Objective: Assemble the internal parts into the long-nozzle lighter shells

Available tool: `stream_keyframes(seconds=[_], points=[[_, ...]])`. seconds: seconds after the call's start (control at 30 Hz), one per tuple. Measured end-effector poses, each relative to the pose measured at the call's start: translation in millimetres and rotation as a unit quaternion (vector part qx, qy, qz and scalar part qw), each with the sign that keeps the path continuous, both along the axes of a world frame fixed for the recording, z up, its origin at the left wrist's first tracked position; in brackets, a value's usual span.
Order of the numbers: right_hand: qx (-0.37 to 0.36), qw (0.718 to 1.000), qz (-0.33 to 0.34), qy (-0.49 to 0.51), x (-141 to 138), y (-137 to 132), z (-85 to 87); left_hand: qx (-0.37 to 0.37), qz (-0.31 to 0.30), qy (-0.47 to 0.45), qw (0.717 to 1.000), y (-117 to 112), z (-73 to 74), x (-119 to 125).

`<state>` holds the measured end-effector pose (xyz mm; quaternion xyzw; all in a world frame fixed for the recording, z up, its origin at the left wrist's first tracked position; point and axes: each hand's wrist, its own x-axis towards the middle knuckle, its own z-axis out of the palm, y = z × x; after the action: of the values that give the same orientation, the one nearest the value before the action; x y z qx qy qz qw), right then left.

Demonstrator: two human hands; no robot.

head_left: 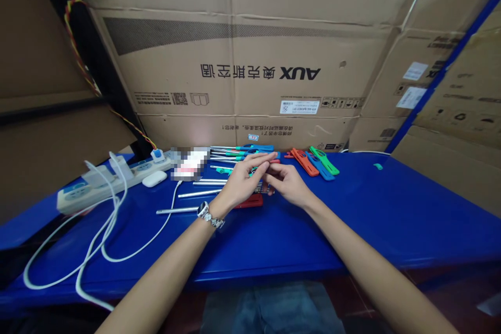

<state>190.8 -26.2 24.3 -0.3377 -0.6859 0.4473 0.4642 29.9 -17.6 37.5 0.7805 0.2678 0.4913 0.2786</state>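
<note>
My left hand (250, 177) and my right hand (288, 182) meet above the blue table. Their fingers are drawn together around something I cannot make out, and a patch with dark and white print (264, 188) shows below the fingertips. A red lighter handle (251, 201) lies under my left hand, partly covered by it. Left of the hands lie several long-nosed lighters, with metal tubes (199, 194) pointing left and blue handles (261, 148) farther back. To the right, an orange-red handle (305, 162), a blue handle (320, 167) and a green handle (324, 159) lie side by side.
A white power strip (78, 197) with plugs and looping white cables (113, 219) occupies the table's left side. Near it are a white case (154, 179) and a blurred-out phone-like object (191, 164). A large cardboard sheet (258, 94) stands behind. A small green piece (378, 166) lies at right.
</note>
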Motion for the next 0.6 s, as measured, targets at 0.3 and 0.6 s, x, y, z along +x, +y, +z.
stream_keyframes(seconds=[0.3, 0.6], points=[[0.035, 0.993, -0.102, 0.039, -14.1, 7.1, -13.3, -0.046, 0.056, -0.096, 0.993, 3.1, 4.6, 4.7], [0.043, 0.999, 0.003, -0.022, -1.4, -4.1, 4.0, -0.003, 0.004, -0.012, 1.0, 5.6, 9.6, -15.5]])
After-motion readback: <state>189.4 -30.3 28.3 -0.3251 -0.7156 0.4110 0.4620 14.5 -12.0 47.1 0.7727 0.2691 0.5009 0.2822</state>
